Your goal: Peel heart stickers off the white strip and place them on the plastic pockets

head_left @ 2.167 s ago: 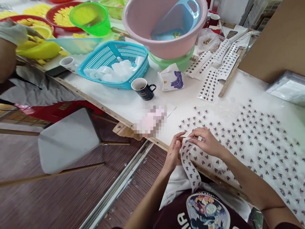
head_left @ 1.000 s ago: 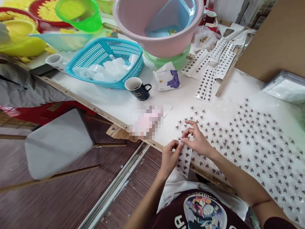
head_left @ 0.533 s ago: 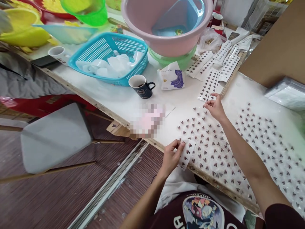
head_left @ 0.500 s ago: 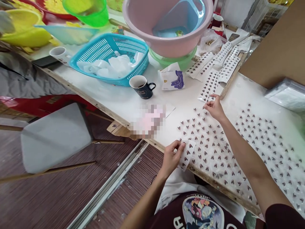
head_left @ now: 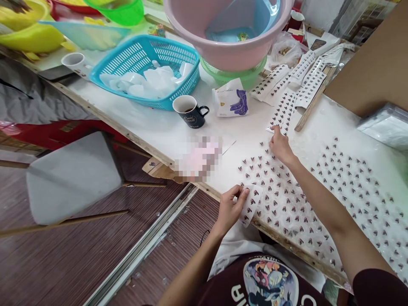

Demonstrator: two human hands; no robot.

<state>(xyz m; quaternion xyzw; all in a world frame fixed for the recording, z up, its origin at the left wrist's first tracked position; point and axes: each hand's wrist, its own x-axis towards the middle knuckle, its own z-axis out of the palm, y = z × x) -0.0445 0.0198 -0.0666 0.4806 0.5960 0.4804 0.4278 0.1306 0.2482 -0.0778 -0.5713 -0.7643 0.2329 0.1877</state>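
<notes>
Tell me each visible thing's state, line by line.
Left hand: pinching the printed strip
Printed strip: held, printed side showing
Right hand: fingers near the printed sheets' end; grip unclear
Small printed pieces: spread across the table
Dark mug: upright, dark liquid inside
Blue basket: holding white pieces
Pink basin: holding a blue container

That strip (head_left: 252, 204) is white with rows of small dark motifs, and the worktop (head_left: 314, 135) is white too. I see a turquoise basket (head_left: 159, 46), a pink basin (head_left: 223, 55), a dark mug (head_left: 193, 117), white inside, and a maroon shirt (head_left: 228, 280) with white letters.
</notes>
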